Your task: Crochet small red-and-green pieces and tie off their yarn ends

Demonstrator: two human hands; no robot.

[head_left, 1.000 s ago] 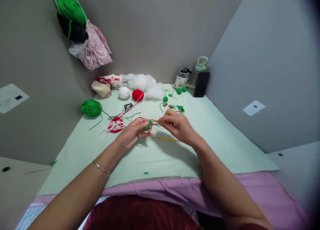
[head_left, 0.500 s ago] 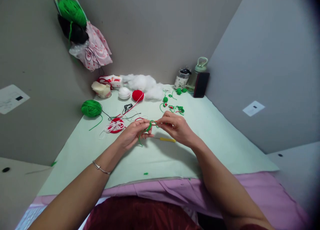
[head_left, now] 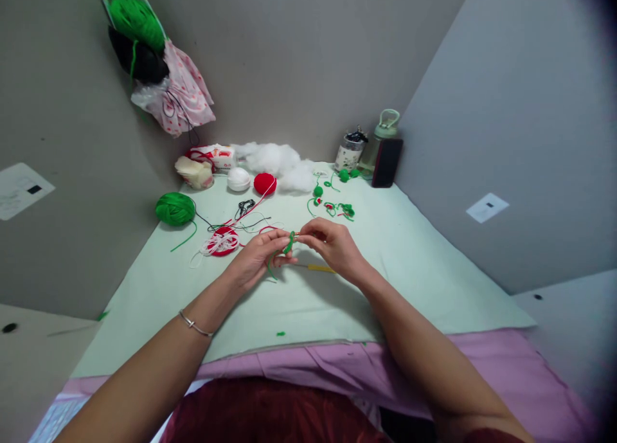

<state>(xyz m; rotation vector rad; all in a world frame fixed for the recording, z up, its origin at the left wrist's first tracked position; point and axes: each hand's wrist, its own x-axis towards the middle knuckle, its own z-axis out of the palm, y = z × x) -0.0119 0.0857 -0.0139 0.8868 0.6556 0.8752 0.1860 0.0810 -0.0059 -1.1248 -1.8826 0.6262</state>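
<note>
My left hand [head_left: 263, 250] pinches a small green crochet piece [head_left: 289, 242] between thumb and forefinger, and a green yarn tail [head_left: 270, 268] dangles below it. My right hand [head_left: 328, 240] meets it from the right, its fingertips closed on a thin needle-like tool [head_left: 297, 238] that touches the green piece. The fingers hide most of this tool. On the table just under both hands lies a crochet hook [head_left: 320, 269] with a yellow handle.
A green yarn ball [head_left: 175, 209], a red yarn ball [head_left: 265, 184] and a white yarn ball [head_left: 238, 179] sit farther back. White stuffing [head_left: 277, 163] lies along the wall. Small green pieces [head_left: 344, 210], a bottle [head_left: 384, 137] and a phone [head_left: 387, 162] are at the back right.
My right hand has moved slightly left, closer to the green piece. The green loop that stood out between the hands is now drawn in. My left hand has stayed put.
</note>
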